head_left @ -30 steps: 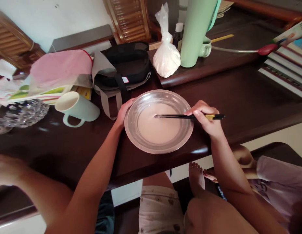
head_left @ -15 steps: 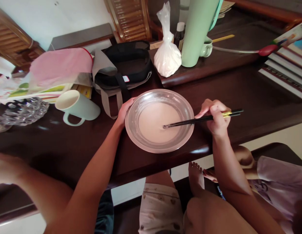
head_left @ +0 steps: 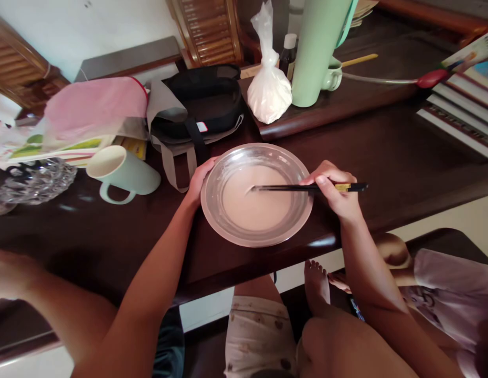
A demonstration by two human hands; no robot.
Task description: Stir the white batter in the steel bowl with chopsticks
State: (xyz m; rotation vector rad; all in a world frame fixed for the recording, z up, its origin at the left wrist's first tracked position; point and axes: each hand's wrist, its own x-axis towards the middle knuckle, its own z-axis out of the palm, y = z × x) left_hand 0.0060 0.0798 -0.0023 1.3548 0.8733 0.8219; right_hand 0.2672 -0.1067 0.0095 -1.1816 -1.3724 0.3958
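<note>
A round metal bowl (head_left: 212, 210) stands on the dark table near its front edge. Pale, milky liquid (head_left: 260, 210) fills the bottom of it. My left hand (head_left: 200, 181) grips the bowl's left rim, fingers on the outer side and partly hidden. In my right hand (head_left: 334, 186) is a pair of black chopsticks (head_left: 281, 187) with gold bands, held closed around their upper part. The tips dip into the liquid near the middle of the bowl, and the shafts pass over the right rim.
Left of the bowl are a pale mug (head_left: 137, 176), a glass dish (head_left: 43, 181) and a black-grey bag (head_left: 197, 105). Behind it stand a tied bag of white powder (head_left: 269, 97) and a green flask (head_left: 317, 58). Books (head_left: 460, 115) lie right. Other people's limbs show at both sides.
My right hand has moved left with the chopsticks, and their tips have shifted left and slightly away through the liquid. My left hand stays on the bowl.
</note>
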